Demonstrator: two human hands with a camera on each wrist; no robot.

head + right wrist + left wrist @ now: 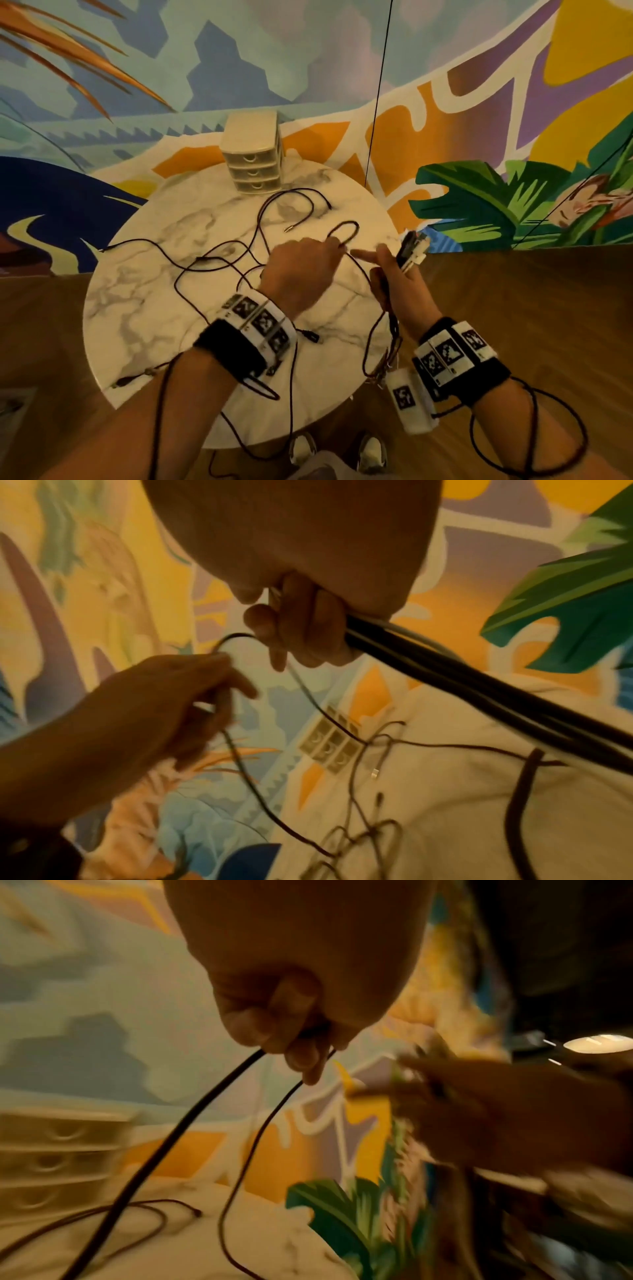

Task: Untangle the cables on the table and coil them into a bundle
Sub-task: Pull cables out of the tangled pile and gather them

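Mid-coil: my right hand (pixel 399 286) held gathered cables (pixel 390 329).
My left hand (pixel 301 265) pinched a loop (pixel 344 231) toward twelve o'clock; next, probably, feed it over.

Left hand (pixel 301 265) and right hand (pixel 399 287) fingers curled, nearly touching.

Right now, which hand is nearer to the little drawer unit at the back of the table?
Left. The left hand is over the middle of the table, almost straight in front of the drawer unit; the right hand is by the right rim, gripping gathered cables.
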